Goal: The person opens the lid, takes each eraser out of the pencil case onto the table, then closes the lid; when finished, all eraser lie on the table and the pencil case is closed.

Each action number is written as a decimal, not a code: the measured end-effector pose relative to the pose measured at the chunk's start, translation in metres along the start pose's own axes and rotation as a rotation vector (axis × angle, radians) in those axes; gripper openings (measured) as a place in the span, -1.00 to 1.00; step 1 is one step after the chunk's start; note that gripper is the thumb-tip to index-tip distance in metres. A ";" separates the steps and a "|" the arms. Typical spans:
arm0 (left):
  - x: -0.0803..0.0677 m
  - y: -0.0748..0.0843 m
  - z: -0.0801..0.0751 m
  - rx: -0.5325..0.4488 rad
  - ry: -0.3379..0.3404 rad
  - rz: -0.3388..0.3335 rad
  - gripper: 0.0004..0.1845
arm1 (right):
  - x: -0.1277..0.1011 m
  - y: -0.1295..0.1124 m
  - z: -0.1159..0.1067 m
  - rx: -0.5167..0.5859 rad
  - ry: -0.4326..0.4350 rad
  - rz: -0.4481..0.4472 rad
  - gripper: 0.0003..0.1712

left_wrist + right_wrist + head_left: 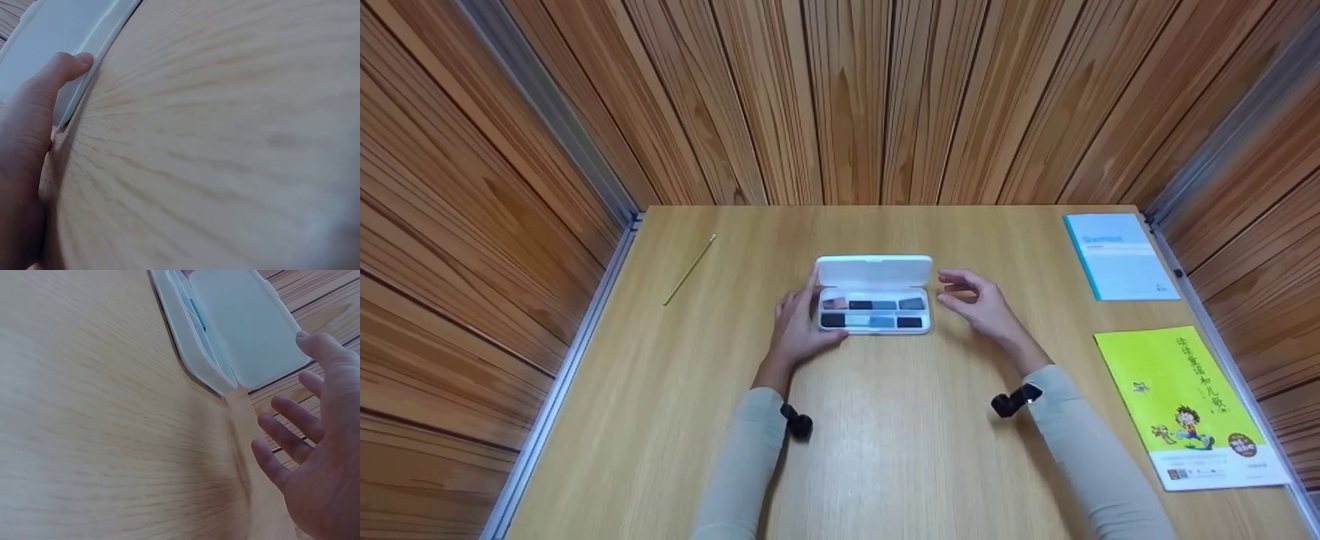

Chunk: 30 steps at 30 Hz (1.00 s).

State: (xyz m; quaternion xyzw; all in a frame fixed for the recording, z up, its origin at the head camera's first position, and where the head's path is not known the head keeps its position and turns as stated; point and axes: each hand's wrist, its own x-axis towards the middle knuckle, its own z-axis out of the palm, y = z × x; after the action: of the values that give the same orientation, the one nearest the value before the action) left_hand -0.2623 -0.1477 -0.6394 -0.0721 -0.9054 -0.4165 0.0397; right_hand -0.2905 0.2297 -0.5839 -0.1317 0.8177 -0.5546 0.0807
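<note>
White plastic palette case [874,296] sits open at the centre of the wooden table [885,450], lid propped up at the far side, two rows of dark and pinkish pans showing in the base.

Left hand [799,326] rests on the table against the case's left end; fingers lie straight along that side, thumb tip touching the case's edge in the left wrist view [84,59]. No curl round it, just contact.

Right hand [979,304] is just beside the case's right end, not touching. Fingers loosely spread and slightly bent, holding nothing; right wrist view shows the gap between fingertips [281,408] and the case [236,332].

Both forearms in light beige sleeves [742,465], a small black camera at each wrist.

Other items: thin wooden stick [689,269] lying well apart at far left of the table; blue-and-white booklet [1119,255] at far right; yellow-green children's book [1189,405] with a cartoon figure nearer on the right. Wood-panel walls [840,97] on three sides.
</note>
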 end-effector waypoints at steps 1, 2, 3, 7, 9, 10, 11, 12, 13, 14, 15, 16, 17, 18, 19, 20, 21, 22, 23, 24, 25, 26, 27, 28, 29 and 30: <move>0.000 0.000 0.000 0.003 0.000 0.003 0.45 | 0.000 -0.001 0.001 0.001 -0.006 0.001 -0.39; 0.000 0.000 0.000 0.004 0.001 0.006 0.45 | 0.000 -0.002 0.002 -0.001 -0.012 0.000 -0.39; 0.000 0.000 0.000 0.005 0.002 0.008 0.45 | -0.001 -0.003 0.003 -0.003 -0.021 -0.001 -0.38; 0.000 0.000 0.000 0.010 0.004 0.014 0.46 | 0.000 -0.006 0.007 -0.026 -0.056 -0.019 -0.38; 0.000 0.000 0.000 0.011 0.003 0.018 0.46 | 0.001 -0.007 0.010 -0.037 -0.075 -0.024 -0.38; 0.000 0.000 0.000 0.011 0.002 0.019 0.47 | 0.002 -0.007 0.011 -0.042 -0.083 -0.024 -0.38; 0.000 0.000 0.001 0.013 0.001 0.019 0.47 | 0.002 -0.007 0.012 -0.046 -0.091 -0.024 -0.38; 0.000 0.000 0.000 0.014 -0.002 0.018 0.47 | 0.003 -0.007 0.014 -0.048 -0.100 -0.024 -0.38; 0.000 0.000 0.000 0.017 -0.005 0.018 0.47 | 0.003 -0.008 0.015 -0.052 -0.108 -0.025 -0.38; 0.001 0.000 0.000 0.019 -0.009 0.015 0.48 | 0.004 -0.008 0.016 -0.051 -0.115 -0.027 -0.38; 0.001 0.000 0.000 0.022 -0.014 0.013 0.48 | 0.004 -0.008 0.017 -0.052 -0.120 -0.028 -0.38; 0.002 0.000 -0.001 0.024 -0.017 0.012 0.48 | 0.005 -0.008 0.018 -0.054 -0.123 -0.031 -0.38; 0.002 0.000 -0.001 0.028 -0.021 0.013 0.48 | 0.005 -0.007 0.019 -0.054 -0.126 -0.035 -0.38; 0.003 0.000 -0.001 0.031 -0.024 0.016 0.49 | 0.006 -0.007 0.020 -0.051 -0.127 -0.037 -0.39; 0.003 0.000 -0.002 0.036 -0.028 0.020 0.50 | 0.007 -0.007 0.021 -0.050 -0.127 -0.035 -0.39; 0.004 0.000 -0.002 0.038 -0.031 0.024 0.50 | 0.007 -0.006 0.021 -0.049 -0.127 -0.034 -0.40; 0.004 0.000 -0.003 0.040 -0.034 0.027 0.50 | 0.008 -0.005 0.022 -0.049 -0.128 -0.030 -0.41; 0.005 0.000 -0.003 0.042 -0.034 0.028 0.51 | 0.008 -0.005 0.022 -0.048 -0.129 -0.026 -0.42; 0.005 0.001 -0.003 0.042 -0.036 0.027 0.51 | 0.009 -0.004 0.023 -0.050 -0.131 -0.022 -0.42; 0.005 0.001 -0.004 0.041 -0.037 0.024 0.52 | 0.009 -0.003 0.023 -0.053 -0.132 -0.018 -0.42; 0.005 0.001 -0.005 0.040 -0.038 0.021 0.52 | 0.009 -0.002 0.024 -0.059 -0.131 -0.015 -0.43; 0.005 0.001 -0.005 0.040 -0.039 0.018 0.52 | 0.010 -0.001 0.024 -0.064 -0.130 -0.015 -0.43; 0.006 0.001 -0.005 0.041 -0.039 0.014 0.53 | 0.010 0.000 0.025 -0.070 -0.129 -0.015 -0.44; 0.006 0.001 -0.006 0.041 -0.039 0.011 0.53 | 0.010 0.000 0.025 -0.077 -0.127 -0.016 -0.44; 0.006 0.002 -0.006 0.042 -0.041 0.009 0.54 | 0.010 0.001 0.025 -0.087 -0.127 -0.017 -0.44; 0.006 0.002 -0.006 0.046 -0.041 0.009 0.54 | 0.011 0.001 0.026 -0.096 -0.127 -0.018 -0.45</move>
State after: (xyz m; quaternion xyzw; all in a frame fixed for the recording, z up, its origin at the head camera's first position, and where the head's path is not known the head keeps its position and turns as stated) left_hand -0.2680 -0.1503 -0.6334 -0.0838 -0.9150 -0.3940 0.0247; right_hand -0.2936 0.2041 -0.5944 -0.1777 0.8353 -0.5061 0.1208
